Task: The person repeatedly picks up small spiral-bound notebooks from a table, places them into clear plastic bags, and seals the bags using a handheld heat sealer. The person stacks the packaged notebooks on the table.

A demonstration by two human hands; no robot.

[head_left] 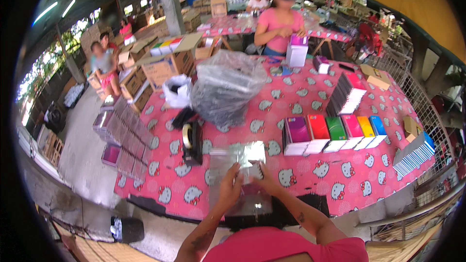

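Observation:
My left hand [231,184] and my right hand [266,180] are close together at the near edge of the table. Between them is a small pale stack [249,171] that looks like notebooks, with fingers closed on its two sides; blur hides its details. Shiny clear plastic film [223,162] lies flat beneath and beyond the hands. Left of the film stands a black tape dispenser [192,145] with a roll of tape.
A row of colourful notebook stacks [335,133] stands right of my hands, a blue stack [415,155] farther right. Wrapped stacks [124,136] line the left edge. A large plastic bag [225,87] sits mid-table. Across the table, a person in pink [281,24] handles a purple-topped stack [297,51].

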